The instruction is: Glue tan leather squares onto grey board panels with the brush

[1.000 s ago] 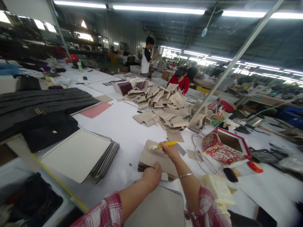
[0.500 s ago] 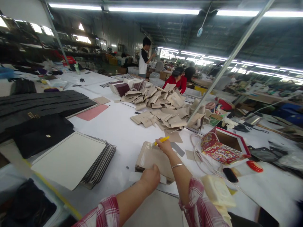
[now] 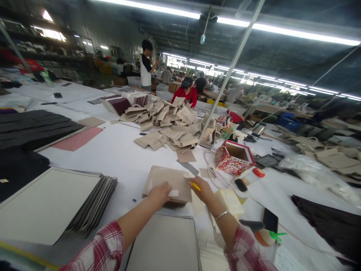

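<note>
Head view: beneath workshop lights (image 3: 152, 8), at white table (image 3: 118, 148), right hand (image 3: 204, 192) pinches brush (image 3: 194, 185), left hand (image 3: 160, 193) grip unclear.

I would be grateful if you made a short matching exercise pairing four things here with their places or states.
1. Brush
2. Left hand
3. Patterned box
4. Pink sheet

A. beside the dark layered material
B. in the right hand
C. open, inside showing
D. at the near edge of the tan stack

Pairs: 1-B; 2-D; 3-C; 4-A
</note>
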`<state>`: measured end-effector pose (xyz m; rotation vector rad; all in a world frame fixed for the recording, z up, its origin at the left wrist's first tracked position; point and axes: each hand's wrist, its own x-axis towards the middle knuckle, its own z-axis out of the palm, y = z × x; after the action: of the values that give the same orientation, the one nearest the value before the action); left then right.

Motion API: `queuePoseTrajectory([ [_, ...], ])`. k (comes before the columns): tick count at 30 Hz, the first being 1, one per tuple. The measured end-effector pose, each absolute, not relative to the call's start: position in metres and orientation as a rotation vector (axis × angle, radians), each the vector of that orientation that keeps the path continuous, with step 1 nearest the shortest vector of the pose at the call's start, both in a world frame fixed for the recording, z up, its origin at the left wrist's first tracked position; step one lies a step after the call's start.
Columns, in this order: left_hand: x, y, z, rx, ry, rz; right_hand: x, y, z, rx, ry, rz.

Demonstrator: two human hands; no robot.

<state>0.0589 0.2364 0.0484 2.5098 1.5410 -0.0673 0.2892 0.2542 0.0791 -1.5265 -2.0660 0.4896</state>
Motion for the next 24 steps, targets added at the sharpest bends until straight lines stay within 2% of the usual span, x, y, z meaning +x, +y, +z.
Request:
queuePoseTrajectory([
  [3,0.064,0.238,0.053,2.475,1.540,-0.083,0.287,0.195,0.073,-1.450,-2.324,0.352],
  [5,0.067,0.242,0.056,2.464,1.527,-0.083,0.292,0.158,0.073,-1.459,-2.307,0.380],
  [7,0.067,0.247,0.062,2.458,1.495,-0.067,0.302,0.130,0.077,-1.492,-2.123,0.461],
  [11,0.053,0.251,0.084,2.459,1.483,0.040,0.315,0.109,0.086,-1.634,-1.378,0.626],
  [13,0.043,0.243,0.100,2.408,1.584,0.256,0.310,0.111,0.087,-1.579,-1.136,0.734],
  [14,0.039,0.236,0.107,2.301,1.649,0.482,0.302,0.113,0.088,-1.523,-1.074,0.785],
  [16,0.037,0.215,0.121,1.854,1.664,1.050,0.280,0.119,0.089,-1.435,-1.014,0.878],
  [18,0.042,0.188,0.131,1.262,1.456,1.449,0.254,0.122,0.091,-1.394,-0.990,0.967],
  [21,0.059,0.149,0.134,0.722,1.127,1.560,0.225,0.121,0.096,-1.322,-0.957,1.027],
  [24,0.074,0.119,0.126,0.553,1.021,1.555,0.217,0.108,0.099,-1.272,-0.946,0.920],
])
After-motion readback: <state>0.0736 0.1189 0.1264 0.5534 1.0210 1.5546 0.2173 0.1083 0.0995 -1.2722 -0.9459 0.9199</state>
